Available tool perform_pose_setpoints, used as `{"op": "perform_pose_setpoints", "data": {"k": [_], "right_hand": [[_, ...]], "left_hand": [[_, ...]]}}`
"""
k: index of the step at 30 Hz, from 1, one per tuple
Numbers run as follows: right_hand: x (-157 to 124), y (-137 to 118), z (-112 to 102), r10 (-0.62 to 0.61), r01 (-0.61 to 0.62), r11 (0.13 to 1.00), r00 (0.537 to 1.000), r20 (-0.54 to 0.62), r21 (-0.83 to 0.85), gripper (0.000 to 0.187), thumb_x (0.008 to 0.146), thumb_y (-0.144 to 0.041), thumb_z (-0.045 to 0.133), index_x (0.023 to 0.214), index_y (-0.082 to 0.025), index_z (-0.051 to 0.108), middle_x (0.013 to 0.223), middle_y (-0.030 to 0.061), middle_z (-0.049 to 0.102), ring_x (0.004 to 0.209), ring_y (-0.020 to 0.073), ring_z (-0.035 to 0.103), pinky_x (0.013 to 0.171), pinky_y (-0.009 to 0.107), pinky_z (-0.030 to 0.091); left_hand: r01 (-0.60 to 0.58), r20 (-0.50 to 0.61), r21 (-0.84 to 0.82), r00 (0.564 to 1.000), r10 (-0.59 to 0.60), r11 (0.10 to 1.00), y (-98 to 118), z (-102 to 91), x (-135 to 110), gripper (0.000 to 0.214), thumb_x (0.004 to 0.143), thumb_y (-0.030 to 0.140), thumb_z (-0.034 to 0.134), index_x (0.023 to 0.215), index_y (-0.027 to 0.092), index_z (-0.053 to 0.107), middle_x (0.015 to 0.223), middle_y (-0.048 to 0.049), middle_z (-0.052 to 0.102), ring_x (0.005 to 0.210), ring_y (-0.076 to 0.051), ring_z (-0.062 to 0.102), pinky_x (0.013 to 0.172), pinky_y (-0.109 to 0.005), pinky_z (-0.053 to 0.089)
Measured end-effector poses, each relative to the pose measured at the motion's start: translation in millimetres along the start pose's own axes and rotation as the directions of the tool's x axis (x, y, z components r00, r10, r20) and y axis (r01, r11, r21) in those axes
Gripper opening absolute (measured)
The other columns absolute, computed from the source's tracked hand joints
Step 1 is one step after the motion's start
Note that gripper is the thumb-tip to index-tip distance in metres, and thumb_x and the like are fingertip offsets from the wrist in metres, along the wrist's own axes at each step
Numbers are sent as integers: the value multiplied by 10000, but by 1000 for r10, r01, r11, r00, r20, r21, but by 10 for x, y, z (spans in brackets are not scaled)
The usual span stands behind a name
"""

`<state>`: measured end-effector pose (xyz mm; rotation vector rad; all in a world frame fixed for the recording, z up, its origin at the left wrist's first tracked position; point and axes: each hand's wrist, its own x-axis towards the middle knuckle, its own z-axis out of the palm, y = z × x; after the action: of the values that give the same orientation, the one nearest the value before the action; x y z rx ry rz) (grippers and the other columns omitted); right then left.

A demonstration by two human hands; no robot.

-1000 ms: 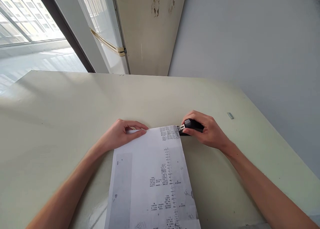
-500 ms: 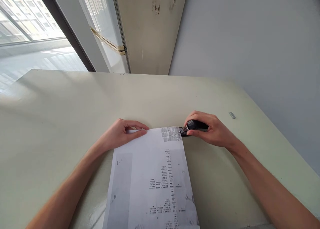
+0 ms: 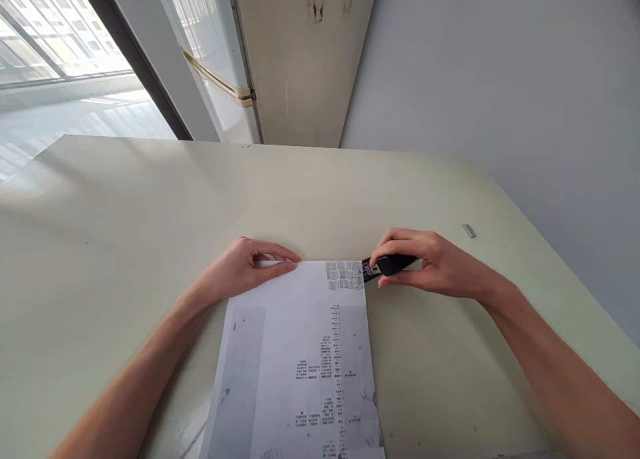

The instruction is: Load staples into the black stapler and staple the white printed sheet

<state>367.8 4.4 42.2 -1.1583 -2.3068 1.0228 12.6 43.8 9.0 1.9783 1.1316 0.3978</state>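
A printed sheet of paper (image 3: 293,339) lies before me, its lower end running out of view. Many staples (image 3: 344,275) cover its upper right corner in rows. My left hand (image 3: 250,265) pinches the paper's top edge between thumb and fingers. A black stapler (image 3: 397,264) is in the grip of my right hand (image 3: 433,262), which wraps round it from the right. The stapler's front end meets the paper's right edge beside the stapled patch. Whether the paper lies between its jaws I cannot tell.
A short strip of staples (image 3: 469,231) lies on the pale table (image 3: 150,199) to the right. Behind the table stand a fridge (image 3: 300,65) with a gold-coloured handle and a grey wall (image 3: 490,65). A bright window (image 3: 60,32) is at the left.
My right hand has tilted the stapler and shifted slightly right. The paper's right side has turned a little downward and left. My left hand keeps its pinch.
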Motion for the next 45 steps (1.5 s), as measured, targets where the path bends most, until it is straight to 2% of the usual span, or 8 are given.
{"op": "perform_pose_setpoints", "data": {"k": [9,19,22,26,29,35,39,45], "right_hand": [[-24,-23,-1,46,-46,999,999,-9,-26,176,944,-441,737,1053,-303,739,1028,39,709,827,188,660,590,296,495],[43,-94,99,68,-72,984,997,-31,-163,246,983,-520,667,1104,-310,707,1062,42,734,868,216,676,674,342,520],[70,-107,131,77,-92,984,992,-98,-153,339,1031,-580,546,1072,-295,724,1080,57,743,912,228,687,729,362,537],[147,-119,210,197,-233,963,951,-238,-135,563,1117,-550,258,1018,-276,740,1052,58,762,973,240,701,833,404,531],[210,-123,280,229,-290,937,931,-284,-196,541,1123,-519,266,1012,-279,738,1045,46,763,1009,248,692,813,405,525],[275,-121,367,93,-244,864,937,-337,-440,480,1115,-436,308,968,-277,737,1059,66,730,899,239,653,641,368,467],[207,-81,344,115,-218,934,934,-338,-283,482,1124,-464,291,1026,-297,732,1015,36,736,859,212,668,663,346,489],[111,24,391,87,-150,985,862,-500,-88,531,1100,-516,380,712,-242,616,728,20,576,557,150,478,547,339,386]], "left_hand": [[13,3,-19,1000,-13,1000,-7,-7,-19,304,944,513,674,1040,280,844,873,-14,792,533,-96,431,485,-236,338],[18,-29,21,999,-17,1000,61,-5,-18,308,926,514,679,1027,274,845,697,11,715,477,-89,357,468,-245,302],[6,-34,28,999,-5,1000,66,7,-14,313,929,514,671,1035,273,841,686,15,695,476,-89,363,474,-245,311],[8,-26,19,1000,-7,1000,72,11,-16,316,927,517,670,1042,274,837,670,20,673,474,-88,347,471,-246,309],[15,-19,11,1000,-15,1000,79,8,-17,316,927,517,668,1045,276,836,651,23,651,477,-89,342,469,-245,306],[-1,-19,15,1000,1,1000,74,0,-8,330,929,525,660,1043,269,836,622,25,632,474,-91,355,472,-241,325],[-24,-23,42,999,25,999,72,-11,-15,323,939,514,652,1049,273,836,621,25,644,481,-94,380,491,-243,351],[-9,-14,63,1000,10,998,94,-27,-1,303,942,505,660,1058,289,838,672,24,696,512,-105,456,524,-252,382]]}}
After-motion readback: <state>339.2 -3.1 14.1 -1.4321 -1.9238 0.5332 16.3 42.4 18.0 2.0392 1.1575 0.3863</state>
